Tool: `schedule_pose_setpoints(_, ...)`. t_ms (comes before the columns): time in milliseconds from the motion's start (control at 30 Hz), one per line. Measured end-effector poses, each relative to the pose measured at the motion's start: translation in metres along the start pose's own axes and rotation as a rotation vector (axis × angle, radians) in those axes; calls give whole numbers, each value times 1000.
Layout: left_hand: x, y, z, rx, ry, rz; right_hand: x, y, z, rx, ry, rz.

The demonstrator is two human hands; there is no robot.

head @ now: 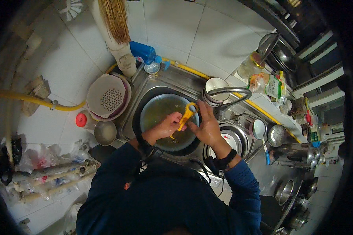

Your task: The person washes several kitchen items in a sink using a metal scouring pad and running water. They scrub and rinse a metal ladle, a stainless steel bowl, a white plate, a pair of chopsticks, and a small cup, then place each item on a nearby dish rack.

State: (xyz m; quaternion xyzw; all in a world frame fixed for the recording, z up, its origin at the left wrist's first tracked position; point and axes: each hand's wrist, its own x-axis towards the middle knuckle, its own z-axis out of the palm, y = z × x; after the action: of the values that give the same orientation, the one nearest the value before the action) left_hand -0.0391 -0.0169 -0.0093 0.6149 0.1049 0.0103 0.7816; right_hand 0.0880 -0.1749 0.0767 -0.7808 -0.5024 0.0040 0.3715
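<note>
Over a round basin of cloudy water in the sink, my left hand grips the lower part of a yellow-orange handled tool, perhaps a peeler or scissors. Its looped end points up and to the right. My right hand is beside the loop with its fingers extended and apart; whether a fingertip touches the tool is not clear. Small bits float in the water. A curved metal faucet stands to the right of the basin, next to stacked bowls.
White and purple colanders and a small metal bowl stand left of the sink. A blue bottle lies behind it. Pot lids, a cup and a perforated ladle are at right.
</note>
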Motion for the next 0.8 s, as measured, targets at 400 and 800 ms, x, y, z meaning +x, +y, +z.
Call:
schedule_pose_setpoints(400,-17,-3,-16,645,331,287,-5,15,-15,478,-193,393)
schedule_pose_setpoints(800,-18,27,-19,-154,197,114,-40,33,-11,829,-26,714)
